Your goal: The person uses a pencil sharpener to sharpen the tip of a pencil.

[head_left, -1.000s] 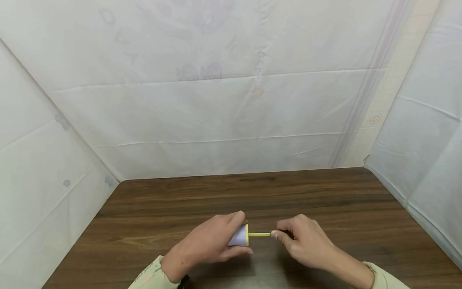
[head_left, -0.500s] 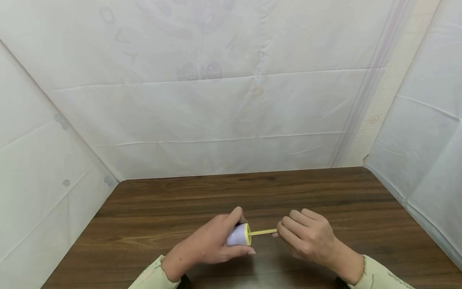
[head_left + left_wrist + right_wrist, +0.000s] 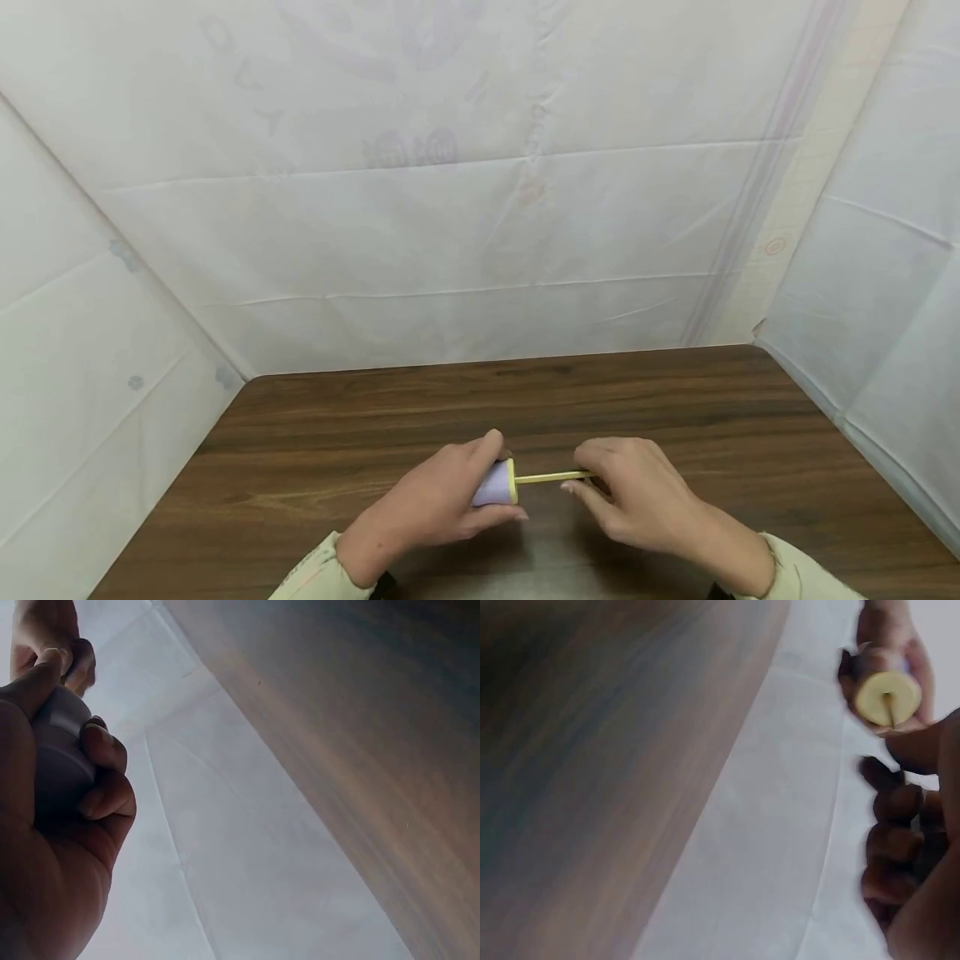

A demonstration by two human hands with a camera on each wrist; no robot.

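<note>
In the head view my left hand point(image 3: 431, 504) grips a lilac cylinder point(image 3: 492, 487) with a yellow rim, lying on its side, its end facing right. The left wrist view shows the fingers curled round this cylinder point(image 3: 64, 754). From the centre of its round yellow end face point(image 3: 876, 696) comes a thin yellow stick point(image 3: 547, 477). My right hand point(image 3: 637, 492) holds the stick's outer part between thumb and curled fingers. The stick's far tip is hidden in that hand, and its inner end is inside the cylinder.
Both hands are over the front part of a dark wood-grain table point(image 3: 360, 417). Pale printed sheeting point(image 3: 450, 250) hangs behind the table and along both sides.
My right hand has turned back-of-hand up with knuckles forward, then back so thumb and forefinger show again, a little further right along the stick. The left hand stays nearly in place, holding the cylinder.
</note>
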